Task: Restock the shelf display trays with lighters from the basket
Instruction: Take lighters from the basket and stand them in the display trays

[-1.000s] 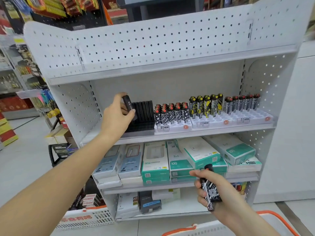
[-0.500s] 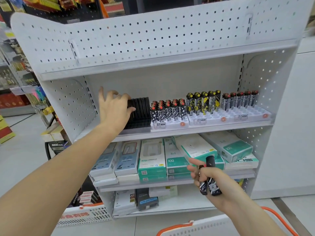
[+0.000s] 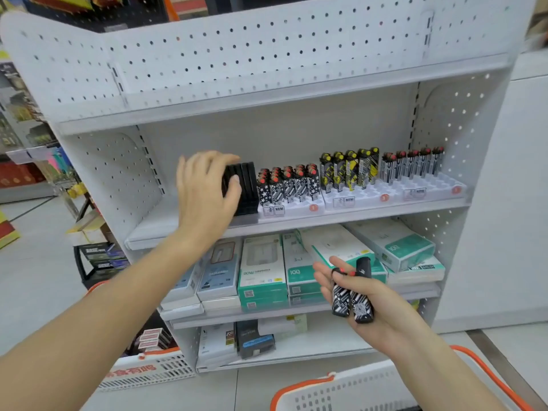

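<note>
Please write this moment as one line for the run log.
left hand: touches black lighters on shelf | right hand: holds patterned lighters | basket: below

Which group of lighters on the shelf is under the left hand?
The plain black lighters at the row's far left; the left hand rests on them. The other groups are patterned with coloured caps.

left hand (image 3: 204,191) reaches forward, fingers (image 3: 207,161) spread; right hand (image 3: 364,307) palm up, fingers curled.
</note>
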Available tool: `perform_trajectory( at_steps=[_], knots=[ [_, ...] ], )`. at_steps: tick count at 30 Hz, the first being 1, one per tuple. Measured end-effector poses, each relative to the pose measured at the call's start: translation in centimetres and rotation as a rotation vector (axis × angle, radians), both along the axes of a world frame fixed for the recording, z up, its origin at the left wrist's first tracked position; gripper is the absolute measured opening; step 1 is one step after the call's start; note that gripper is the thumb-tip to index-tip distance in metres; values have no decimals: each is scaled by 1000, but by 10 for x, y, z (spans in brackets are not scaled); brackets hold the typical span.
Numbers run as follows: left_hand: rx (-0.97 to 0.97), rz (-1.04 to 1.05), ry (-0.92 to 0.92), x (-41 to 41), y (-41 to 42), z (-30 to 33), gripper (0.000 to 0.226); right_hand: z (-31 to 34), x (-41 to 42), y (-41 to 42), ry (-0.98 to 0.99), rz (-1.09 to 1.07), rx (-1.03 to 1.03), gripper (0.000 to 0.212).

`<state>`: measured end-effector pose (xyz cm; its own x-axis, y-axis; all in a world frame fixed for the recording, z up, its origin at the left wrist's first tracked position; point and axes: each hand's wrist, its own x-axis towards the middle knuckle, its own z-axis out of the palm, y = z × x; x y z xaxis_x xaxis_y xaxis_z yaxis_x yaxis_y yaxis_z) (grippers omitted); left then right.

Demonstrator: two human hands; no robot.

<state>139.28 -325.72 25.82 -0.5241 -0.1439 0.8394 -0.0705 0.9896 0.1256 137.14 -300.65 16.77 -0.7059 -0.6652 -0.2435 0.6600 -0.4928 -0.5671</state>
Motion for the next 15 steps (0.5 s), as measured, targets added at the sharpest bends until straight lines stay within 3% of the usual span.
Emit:
perform_trajectory(
  at_steps=[3,7,10,15],
  knots=[
    [47,-355,-81,22,51,-27,25,3,2,1,-31,-40,-36,40],
    [-38,-598,-309,41,99,-80,38,6,3,1,3,-73,-33,41],
    [-85,-605,-310,41,108,-108,41,5,5,3,53,-45,-14,47],
    [-220,-562,-133,39,104,-111,28,6,5,6,89,21,-3,50]
  ],
)
